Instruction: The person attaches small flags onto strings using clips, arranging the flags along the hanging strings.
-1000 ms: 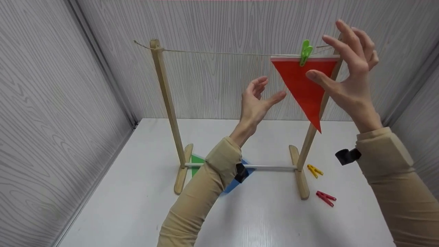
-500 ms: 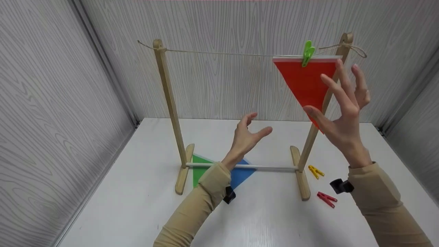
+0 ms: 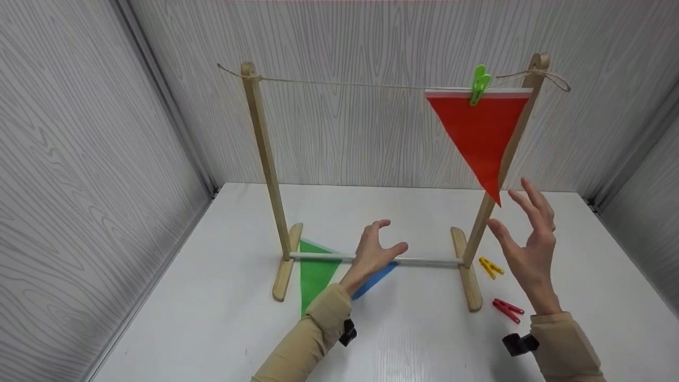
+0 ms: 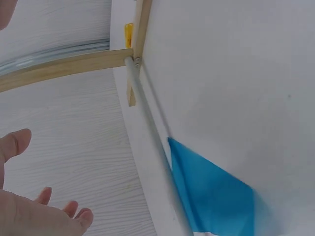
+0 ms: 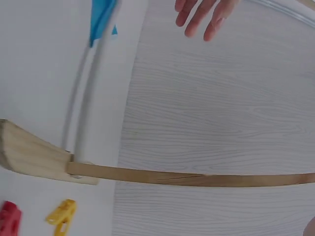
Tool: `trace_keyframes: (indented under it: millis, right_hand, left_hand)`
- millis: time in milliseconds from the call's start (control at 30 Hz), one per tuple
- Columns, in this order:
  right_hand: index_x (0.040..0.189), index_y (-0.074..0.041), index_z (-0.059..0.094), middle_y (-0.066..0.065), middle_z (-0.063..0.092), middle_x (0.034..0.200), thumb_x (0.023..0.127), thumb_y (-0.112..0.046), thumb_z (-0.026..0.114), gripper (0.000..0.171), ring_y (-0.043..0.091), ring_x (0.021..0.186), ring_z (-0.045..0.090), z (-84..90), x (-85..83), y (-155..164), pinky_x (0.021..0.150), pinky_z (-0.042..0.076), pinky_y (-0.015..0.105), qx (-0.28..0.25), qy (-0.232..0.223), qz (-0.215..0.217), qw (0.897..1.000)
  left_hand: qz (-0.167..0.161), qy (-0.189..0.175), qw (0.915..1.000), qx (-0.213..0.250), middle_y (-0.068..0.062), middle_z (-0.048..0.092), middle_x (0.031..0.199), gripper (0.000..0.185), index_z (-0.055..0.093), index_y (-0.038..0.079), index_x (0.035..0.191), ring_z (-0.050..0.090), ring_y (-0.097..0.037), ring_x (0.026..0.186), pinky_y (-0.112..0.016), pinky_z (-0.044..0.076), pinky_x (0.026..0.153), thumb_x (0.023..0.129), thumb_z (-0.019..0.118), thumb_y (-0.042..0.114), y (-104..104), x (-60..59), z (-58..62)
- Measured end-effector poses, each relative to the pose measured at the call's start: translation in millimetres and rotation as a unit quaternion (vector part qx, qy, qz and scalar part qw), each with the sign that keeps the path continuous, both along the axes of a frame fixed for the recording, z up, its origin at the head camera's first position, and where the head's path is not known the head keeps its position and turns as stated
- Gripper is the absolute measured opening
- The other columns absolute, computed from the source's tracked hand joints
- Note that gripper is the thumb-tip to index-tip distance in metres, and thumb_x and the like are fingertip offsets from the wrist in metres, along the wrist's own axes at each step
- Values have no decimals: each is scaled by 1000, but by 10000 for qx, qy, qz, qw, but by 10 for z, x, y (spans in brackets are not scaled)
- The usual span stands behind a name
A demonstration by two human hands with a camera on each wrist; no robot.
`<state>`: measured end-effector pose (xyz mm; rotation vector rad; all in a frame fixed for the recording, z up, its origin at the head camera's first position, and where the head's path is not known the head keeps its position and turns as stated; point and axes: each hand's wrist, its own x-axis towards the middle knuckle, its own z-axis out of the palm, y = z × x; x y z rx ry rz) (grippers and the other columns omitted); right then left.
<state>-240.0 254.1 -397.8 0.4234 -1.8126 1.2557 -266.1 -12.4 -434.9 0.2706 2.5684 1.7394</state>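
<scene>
Red flag (image 3: 480, 132) hangs up and left of the right grip (image 3: 533, 252), which is spread apart; the left grip (image 3: 371, 256) (likewise apart) partly hides the blue flag (image 4: 214, 191) in the head view, with the green flag (image 3: 315, 277) to that grip's left.

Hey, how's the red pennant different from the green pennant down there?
The red pennant hangs from the string, while the green pennant lies on the table. A green clothespin clips the red pennant; no clip shows on the green pennant. The red pennant's tip is in plain view, but the left sleeve hides the green pennant's lower end. Both have a pale strip along one edge.
</scene>
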Motion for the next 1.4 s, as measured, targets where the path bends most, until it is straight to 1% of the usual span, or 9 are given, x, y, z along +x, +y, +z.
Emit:
trace_keyframes:
  millis: [167,300,467,667,867,1000,1100,1267,1400]
  right_hand:
    - [131,7,59,-10,57,139,85,12,70,48,6,129,47,-337,21,158,101,36,20,-478,-347,-254,9979]
    - [136,0,59,-20,56,129,92,1,69,45,3,115,53,-574,60,327,89,42,15,-805,-1412,-595,9849]
    - [141,-13,56,-11,57,133,96,-21,69,48,-5,107,51,-857,131,540,85,41,6,-709,-3039,-860,9462]
    - [147,-8,48,-8,55,130,98,-40,64,60,-9,102,47,-978,229,700,81,42,6,117,-4239,-471,9044]
    - [153,-5,37,23,44,149,99,-45,61,71,16,117,47,-992,267,783,81,45,16,508,-5224,23,8512]
    - [153,-2,34,29,40,148,99,-46,61,75,34,125,45,-998,258,836,81,46,24,675,-5704,246,8182]
    - [153,-1,34,30,40,147,98,-47,62,77,36,125,44,-1005,254,866,86,46,30,704,-5914,303,8027]
    - [151,1,35,32,38,146,97,-43,64,76,42,126,44,-1026,264,882,95,45,47,744,-6086,386,7890]
    - [148,5,37,33,43,141,95,-42,68,77,43,123,47,-1030,287,897,94,46,46,956,-6126,425,7834]
  left_hand:
    - [69,-144,9994,-315,-21,37,154,64,45,6,145,35,-39,145,-56,34,119,91,71,27,-45,21,-201]
    - [34,-166,9986,-509,-24,35,153,63,44,3,145,36,-41,143,-56,36,117,92,70,26,-84,41,-332]
    - [-159,-224,9970,-728,-24,35,150,60,44,1,145,36,-41,141,-56,36,116,94,66,23,-147,59,-445]
    - [-294,-273,9923,-1174,-24,39,147,56,48,1,143,40,-41,139,-56,40,113,94,67,23,-199,78,-513]
    - [-436,-256,9860,-1591,-23,39,146,54,51,1,140,40,-41,137,-56,41,112,94,68,22,-204,86,-547]
    - [-535,-199,9805,-1879,-22,40,142,54,53,-1,139,41,-38,134,-53,40,114,93,69,22,-213,95,-557]
    - [-601,-170,9783,-1973,-20,41,139,54,54,-2,138,42,-35,131,-52,39,114,92,69,22,-234,107,-569]
    - [-695,-169,9751,-2099,-20,39,139,56,53,-3,138,40,-34,130,-52,38,114,92,69,22,-280,129,-589]
    - [-861,-221,9693,-2293,-20,36,139,61,48,-5,143,36,-33,131,-52,35,115,92,67,23,-312,148,-601]
